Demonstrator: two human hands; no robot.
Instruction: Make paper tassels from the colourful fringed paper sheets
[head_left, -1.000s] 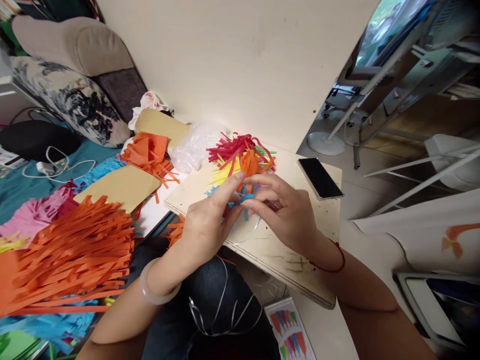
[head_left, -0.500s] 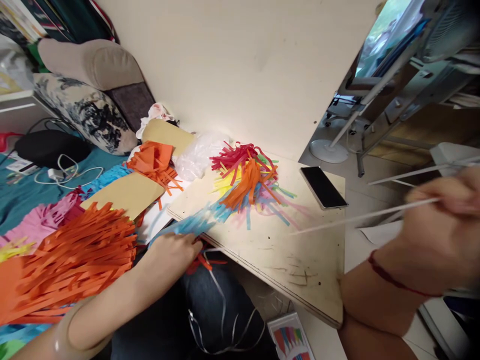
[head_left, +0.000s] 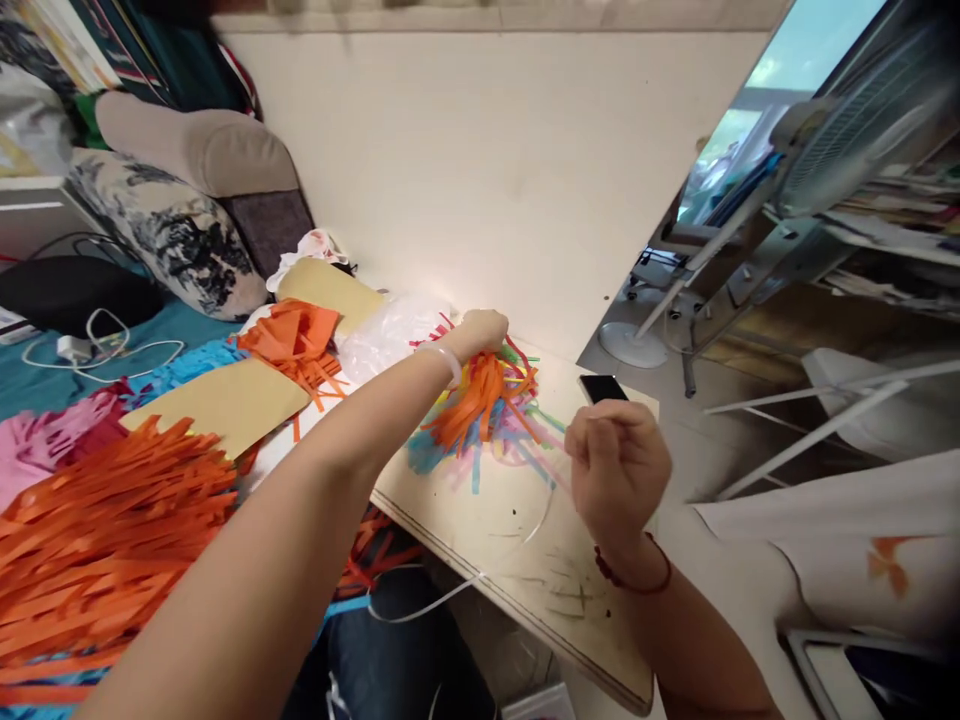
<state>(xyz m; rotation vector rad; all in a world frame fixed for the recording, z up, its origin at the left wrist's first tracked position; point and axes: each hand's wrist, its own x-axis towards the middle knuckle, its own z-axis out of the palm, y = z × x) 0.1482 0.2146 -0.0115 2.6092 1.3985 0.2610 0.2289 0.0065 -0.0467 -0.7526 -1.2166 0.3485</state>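
Our left hand (head_left: pixel 486 328) reaches across the wooden board (head_left: pixel 476 530) to the far side of the heap of fringed paper, its wrist just over the near strips; the fingertips are out of sight, so we cannot tell how far open it is or whether it has hold of any of the red strips (head_left: pixel 435 336) beside it. Our right hand (head_left: pixel 619 465) is curled closed above the board's right side, just in front of the phone (head_left: pixel 602 387), and whether anything thin is pinched in it we cannot tell. Between our arms lies the orange tassel (head_left: pixel 484 395), on top of the heap, with light blue strips (head_left: pixel 429 450) spread at its near left side. White ribbon (head_left: pixel 481 577) crosses the board's near edge and hangs in a loop by our knee (head_left: pixel 397 655). As we judge it, that slack is the weak point: a shift of the leg could snag it and drag loose paper off the edge. A low sweep of the left forearm could catch the orange strips and tangle or tear them, and the right knuckles, so near the phone, could nudge it.
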